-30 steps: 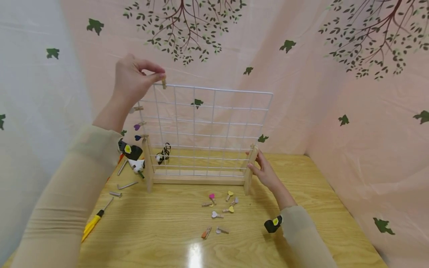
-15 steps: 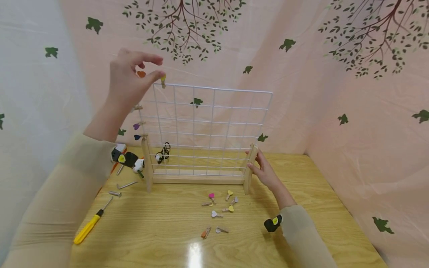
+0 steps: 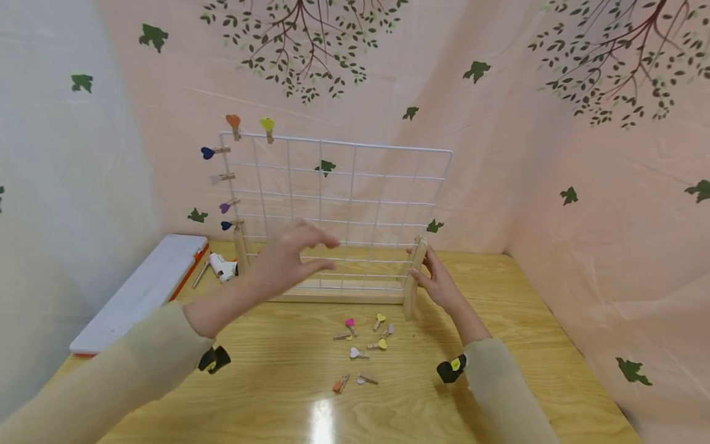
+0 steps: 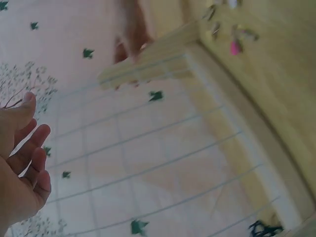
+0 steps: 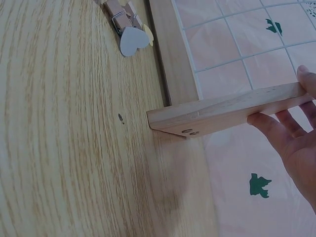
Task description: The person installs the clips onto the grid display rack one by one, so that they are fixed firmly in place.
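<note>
Hanging empty before the wire grid (image 3: 352, 173), left hand (image 3: 285, 258): thumb and fingers apart. Loose clothespins (image 3: 379, 346) on the table (image 3: 266, 388), below that hand and rightward, long axes mixed. Right hand (image 3: 439, 288) grips the wooden post (image 3: 413, 283); nearer hand hard to tell.

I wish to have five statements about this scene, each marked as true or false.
1. The right hand grips a post. True.
2. The left hand holds nothing. True.
3. An orange clip and a yellow clip are on the top edge of the grid. True.
4. Every clip is on the grid. False: several clips lie on the table.
5. On that edge, the yellow clip is left of the orange clip. False: it is to the right.
</note>
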`<state>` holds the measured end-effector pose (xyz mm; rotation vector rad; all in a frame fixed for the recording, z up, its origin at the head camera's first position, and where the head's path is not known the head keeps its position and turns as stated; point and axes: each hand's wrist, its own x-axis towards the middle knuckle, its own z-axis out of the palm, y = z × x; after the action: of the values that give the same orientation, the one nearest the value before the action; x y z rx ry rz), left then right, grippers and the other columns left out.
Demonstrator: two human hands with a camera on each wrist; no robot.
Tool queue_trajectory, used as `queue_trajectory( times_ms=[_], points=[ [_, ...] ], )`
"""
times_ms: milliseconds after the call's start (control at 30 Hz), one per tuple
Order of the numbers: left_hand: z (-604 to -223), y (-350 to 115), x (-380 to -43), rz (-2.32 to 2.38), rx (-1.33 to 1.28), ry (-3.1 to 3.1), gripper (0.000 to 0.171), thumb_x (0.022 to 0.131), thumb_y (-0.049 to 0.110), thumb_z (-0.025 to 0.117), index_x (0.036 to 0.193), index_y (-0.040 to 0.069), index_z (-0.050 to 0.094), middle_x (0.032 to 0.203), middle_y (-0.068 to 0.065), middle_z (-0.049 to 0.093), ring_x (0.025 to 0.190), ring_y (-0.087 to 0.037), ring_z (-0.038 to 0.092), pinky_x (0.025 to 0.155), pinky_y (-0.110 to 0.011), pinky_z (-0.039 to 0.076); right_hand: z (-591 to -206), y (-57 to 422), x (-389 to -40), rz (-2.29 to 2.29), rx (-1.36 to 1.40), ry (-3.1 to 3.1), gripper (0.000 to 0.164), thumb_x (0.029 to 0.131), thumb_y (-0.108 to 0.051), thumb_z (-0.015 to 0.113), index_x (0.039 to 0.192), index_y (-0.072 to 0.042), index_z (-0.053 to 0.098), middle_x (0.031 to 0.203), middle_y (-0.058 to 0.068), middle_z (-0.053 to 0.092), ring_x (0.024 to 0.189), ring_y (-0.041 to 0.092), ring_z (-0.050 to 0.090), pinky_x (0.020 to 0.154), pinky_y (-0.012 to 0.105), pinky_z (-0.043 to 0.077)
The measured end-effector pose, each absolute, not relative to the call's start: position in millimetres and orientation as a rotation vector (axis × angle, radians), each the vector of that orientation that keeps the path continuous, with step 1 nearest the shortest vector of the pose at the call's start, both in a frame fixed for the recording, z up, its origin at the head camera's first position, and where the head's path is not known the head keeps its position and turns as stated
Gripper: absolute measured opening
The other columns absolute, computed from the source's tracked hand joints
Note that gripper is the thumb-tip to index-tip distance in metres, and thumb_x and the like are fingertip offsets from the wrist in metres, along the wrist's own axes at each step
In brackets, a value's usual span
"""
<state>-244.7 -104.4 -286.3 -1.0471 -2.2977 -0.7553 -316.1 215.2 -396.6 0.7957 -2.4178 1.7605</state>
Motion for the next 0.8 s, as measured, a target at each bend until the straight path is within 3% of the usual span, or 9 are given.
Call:
queue_trajectory(
  times_ms=[200, 400, 633, 800],
  points=[
    [-363, -91, -227, -0.741, -1.167, -2.565, 0.036, 0.071, 0.04, 0.068, 0.101, 0.019, 0.065, 0.098, 0.011, 0.063, 0.094, -0.006, 0.052, 0.086, -0.029, 0.044, -397, 215, -316, 1.747, 0.814, -2.407, 0.062, 0.09, 0.001, 0.047, 0.142, -0.013, 0.016, 0.136, 0.019, 0.03, 0.122, 0.047, 0.029, 0.079, 0.059, 0.043],
    [-424, -83, -216, -0.668, -1.433, -2.659, 0.042, 0.065, 0.038, 0.072, 0.103, 0.02, 0.064, 0.104, 0.009, 0.059, 0.099, -0.008, 0.051, 0.09, -0.028, 0.043, -397, 215, -317, 1.736, 0.815, -2.407, 0.064, 0.09, 0.001, 0.047, 0.142, -0.013, 0.014, 0.135, 0.021, 0.031, 0.122, 0.047, 0.029, 0.079, 0.059, 0.042],
    [-450, -78, -219, -0.701, -1.809, -2.511, 0.041, 0.063, 0.032, 0.073, 0.101, 0.017, 0.066, 0.107, 0.002, 0.057, 0.102, -0.007, 0.051, 0.096, -0.025, 0.039, -396, 216, -318, 1.756, 0.806, -2.393, 0.061, 0.089, 0.002, 0.047, 0.141, -0.012, 0.017, 0.135, 0.025, 0.029, 0.122, 0.047, 0.028, 0.078, 0.059, 0.043],
    [-459, -76, -221, -0.701, -1.936, -2.477, 0.024, 0.071, 0.028, 0.069, 0.092, 0.018, 0.07, 0.101, 0.005, 0.058, 0.094, -0.001, 0.05, 0.086, -0.011, 0.038, -397, 215, -318, 1.778, 0.792, -2.403, 0.062, 0.089, 0.002, 0.047, 0.141, -0.014, 0.018, 0.136, 0.021, 0.03, 0.121, 0.044, 0.03, 0.079, 0.058, 0.044]
  ],
)
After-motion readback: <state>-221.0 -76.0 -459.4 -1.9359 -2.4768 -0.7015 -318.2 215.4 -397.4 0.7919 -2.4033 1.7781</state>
